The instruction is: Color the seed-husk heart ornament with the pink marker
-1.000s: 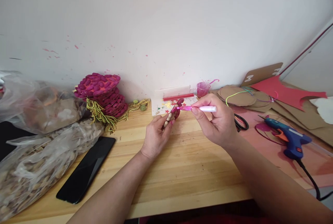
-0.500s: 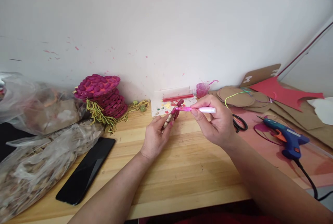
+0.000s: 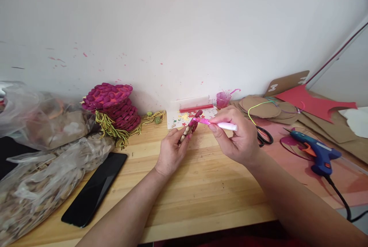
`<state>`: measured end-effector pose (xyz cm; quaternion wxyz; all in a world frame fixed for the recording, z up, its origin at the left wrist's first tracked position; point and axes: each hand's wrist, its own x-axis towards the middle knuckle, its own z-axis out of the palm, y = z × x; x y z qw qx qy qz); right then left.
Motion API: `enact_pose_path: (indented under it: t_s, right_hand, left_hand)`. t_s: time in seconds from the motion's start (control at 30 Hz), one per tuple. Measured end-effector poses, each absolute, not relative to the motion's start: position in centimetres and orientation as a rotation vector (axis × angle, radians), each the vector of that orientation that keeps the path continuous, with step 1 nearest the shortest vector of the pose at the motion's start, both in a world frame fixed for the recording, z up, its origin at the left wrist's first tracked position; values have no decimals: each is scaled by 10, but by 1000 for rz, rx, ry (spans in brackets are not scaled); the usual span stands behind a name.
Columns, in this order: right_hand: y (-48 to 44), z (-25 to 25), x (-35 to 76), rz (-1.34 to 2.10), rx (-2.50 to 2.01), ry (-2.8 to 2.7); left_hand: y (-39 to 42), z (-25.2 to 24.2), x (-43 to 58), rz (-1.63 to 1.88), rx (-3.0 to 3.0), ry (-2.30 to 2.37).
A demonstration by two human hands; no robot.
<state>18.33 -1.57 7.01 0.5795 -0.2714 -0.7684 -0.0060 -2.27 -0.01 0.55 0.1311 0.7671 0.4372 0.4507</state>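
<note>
My left hand (image 3: pixel 170 152) is closed around the edge of a shell-covered piece (image 3: pixel 186 132), held tilted above the table. Its near shells are pale tan, while the far part is coated magenta. In my right hand (image 3: pixel 238 136) a white-handled paintbrush (image 3: pixel 227 126) is pinched between thumb and fingers. Pink paint covers the brush's front end, and its tip touches the magenta part of the piece. Behind the hands lies a white sheet (image 3: pixel 171 120) with gold, red and green stars. A clear cup stained with pink paint (image 3: pixel 223 100) stands by the wall.
To the left are a stack of magenta shell-covered discs (image 3: pixel 110 101) with yellow-green cord (image 3: pixel 115 130), plastic bags of shells (image 3: pixel 48 178) and a black phone (image 3: pixel 94 189). To the right lie cardboard circles (image 3: pixel 258 107), scissors (image 3: pixel 265 136), a blue glue gun (image 3: pixel 322 155) and red paper (image 3: pixel 313 99).
The paintbrush has shifted slightly left along the magenta shells, and its handle now tilts a little lower. My left hand and the piece have stayed nearly still.
</note>
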Motion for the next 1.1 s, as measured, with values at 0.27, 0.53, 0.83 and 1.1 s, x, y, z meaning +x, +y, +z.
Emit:
enact_pose_path:
  t_s: [0.27, 0.53, 0.83, 1.1]
  right_hand:
    - [-16, 71, 184, 5, -753, -1751]
    - [-16, 70, 183, 107, -749, -1738]
    - [-16, 70, 184, 142, -756, -1707]
    - [-15, 70, 185, 113, -767, -1673]
  left_hand:
    - [0, 4, -22, 1322, 2230, 1265]
    - [1, 3, -23, 1314, 2216, 1280]
    - [1, 2, -23, 1331, 2219, 1250]
    - [1, 2, -23, 1308, 2216, 1264]
